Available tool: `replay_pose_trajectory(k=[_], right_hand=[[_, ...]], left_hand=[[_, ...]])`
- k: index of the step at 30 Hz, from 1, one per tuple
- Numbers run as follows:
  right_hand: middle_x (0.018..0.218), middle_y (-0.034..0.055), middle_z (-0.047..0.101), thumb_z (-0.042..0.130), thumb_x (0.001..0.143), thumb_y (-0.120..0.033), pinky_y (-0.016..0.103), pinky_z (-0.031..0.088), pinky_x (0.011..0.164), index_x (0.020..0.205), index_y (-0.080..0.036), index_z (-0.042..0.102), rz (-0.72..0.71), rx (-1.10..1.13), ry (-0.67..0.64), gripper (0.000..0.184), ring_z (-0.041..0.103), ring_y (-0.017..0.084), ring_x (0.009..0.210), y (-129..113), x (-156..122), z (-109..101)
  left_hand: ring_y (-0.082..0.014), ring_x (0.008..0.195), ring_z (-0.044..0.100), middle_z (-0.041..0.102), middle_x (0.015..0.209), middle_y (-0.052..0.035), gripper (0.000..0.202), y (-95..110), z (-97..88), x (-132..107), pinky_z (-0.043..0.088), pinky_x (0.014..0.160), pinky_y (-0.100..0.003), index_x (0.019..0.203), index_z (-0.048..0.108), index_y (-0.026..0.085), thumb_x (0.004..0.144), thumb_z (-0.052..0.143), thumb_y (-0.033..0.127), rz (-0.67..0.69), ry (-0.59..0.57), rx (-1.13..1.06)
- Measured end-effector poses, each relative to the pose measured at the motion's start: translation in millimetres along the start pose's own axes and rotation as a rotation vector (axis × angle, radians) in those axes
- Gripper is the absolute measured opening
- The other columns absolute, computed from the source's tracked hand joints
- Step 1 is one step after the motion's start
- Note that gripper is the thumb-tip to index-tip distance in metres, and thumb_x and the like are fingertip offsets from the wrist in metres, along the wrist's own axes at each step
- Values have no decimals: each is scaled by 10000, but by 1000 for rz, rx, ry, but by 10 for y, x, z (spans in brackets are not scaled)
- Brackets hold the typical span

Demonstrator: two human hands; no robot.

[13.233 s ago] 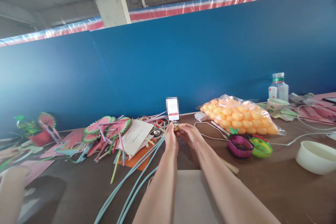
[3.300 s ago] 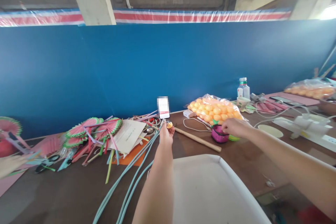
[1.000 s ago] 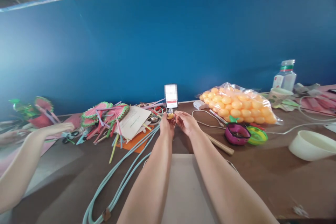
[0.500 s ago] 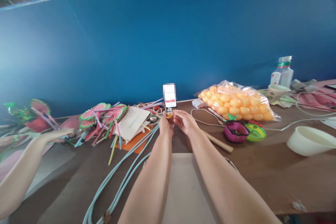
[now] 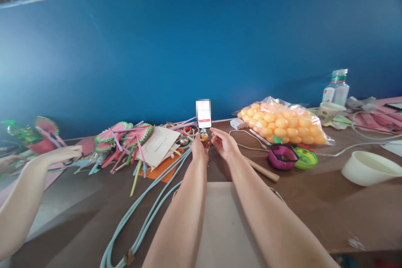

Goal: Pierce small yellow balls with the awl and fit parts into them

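clearly, a shiny gold piece (image 5: 204,137) sits in the left grip (image 5: 199,149).

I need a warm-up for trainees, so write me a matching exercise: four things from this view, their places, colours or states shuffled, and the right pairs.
Things
1. left hand
2. phone
3. bowl
4. plastic bag

Descriptions
A. cream-white
B. full of orange balls
C. closed on a small gold-coloured thing
D. upright in front of the blue wall

Pairs: 1-C, 2-D, 3-A, 4-B
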State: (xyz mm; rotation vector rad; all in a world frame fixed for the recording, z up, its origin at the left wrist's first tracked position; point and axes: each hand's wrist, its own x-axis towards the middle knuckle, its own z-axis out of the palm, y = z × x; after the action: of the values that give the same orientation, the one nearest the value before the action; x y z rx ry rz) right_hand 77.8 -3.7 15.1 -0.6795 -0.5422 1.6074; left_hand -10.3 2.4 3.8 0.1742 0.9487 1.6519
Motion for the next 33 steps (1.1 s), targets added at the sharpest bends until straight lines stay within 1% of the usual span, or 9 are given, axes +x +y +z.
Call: replay_pose_trajectory(k=[2, 7, 13, 16, 22, 26, 28, 31, 33], right_hand=[[660, -4, 649, 709, 691, -112, 122, 536, 522, 836, -132, 714, -14, 13, -12, 147, 549, 39, 514, -11, -10, 8], [767, 35, 693, 703, 692, -95, 116, 541, 535, 831, -132, 703, 9, 69, -49, 144, 593, 48, 565, -38, -31, 27], [698, -16, 643, 705, 684, -89, 92, 524, 531, 915, -157, 706, -24, 108, -38, 240, 566, 25, 527, -49, -13, 5], [703, -18, 646, 711, 694, -108, 117, 538, 543, 955, -169, 715, -25, 72, -59, 268, 563, 30, 530, -31, -14, 6], [751, 6, 677, 681, 698, -90, 137, 546, 566, 927, -155, 721, -23, 64, -62, 241, 584, 42, 571, -7, -6, 7], [726, -18, 671, 695, 670, -91, 127, 533, 543, 952, -181, 707, -54, 72, -68, 297, 568, 34, 537, -2, 28, -29], [718, -24, 668, 724, 650, -101, 118, 521, 523, 903, -186, 694, -70, 86, -59, 269, 559, 28, 522, -3, 40, -39], [690, -25, 652, 771, 633, -134, 104, 503, 494, 770, -168, 652, -79, 105, -48, 185, 545, 21, 509, -9, 36, -32], [671, -30, 637, 789, 639, -166, 98, 496, 482, 731, -162, 629, -74, 89, -47, 185, 529, 16, 494, -13, 21, -18]], left_hand=[[-92, 564, 565, 581, 674, -23, 222, 5, 3, -12, 454, 548, -197, 787, 584, 139, 909, 510, 309, -1, 6, 12], [-88, 564, 567, 578, 674, -22, 211, 16, 14, -38, 455, 554, -192, 791, 578, 141, 909, 511, 302, -6, 13, 21], [-84, 558, 566, 580, 678, -20, 209, 6, 10, -19, 446, 538, -181, 787, 565, 145, 899, 521, 316, -7, 34, 47], [-89, 569, 581, 583, 682, -20, 197, -6, 2, 1, 457, 548, -181, 803, 573, 146, 898, 519, 309, -10, 16, 44], [-84, 557, 579, 587, 687, -21, 188, -10, -1, 11, 457, 543, -182, 801, 577, 141, 897, 521, 293, -8, 9, 34], [-83, 551, 575, 585, 684, -25, 218, -5, 2, 1, 449, 525, -180, 793, 573, 138, 904, 515, 315, -15, 25, 57], [-84, 548, 574, 590, 689, -29, 223, -6, -2, 4, 453, 524, -181, 802, 577, 136, 904, 517, 325, -19, 30, 70], [-86, 540, 574, 599, 699, -35, 210, -11, -9, 20, 457, 519, -185, 807, 579, 140, 892, 544, 328, -21, 37, 66], [-88, 535, 575, 599, 693, -34, 200, -15, -12, 31, 458, 515, -185, 798, 576, 144, 880, 567, 326, -24, 43, 52]])
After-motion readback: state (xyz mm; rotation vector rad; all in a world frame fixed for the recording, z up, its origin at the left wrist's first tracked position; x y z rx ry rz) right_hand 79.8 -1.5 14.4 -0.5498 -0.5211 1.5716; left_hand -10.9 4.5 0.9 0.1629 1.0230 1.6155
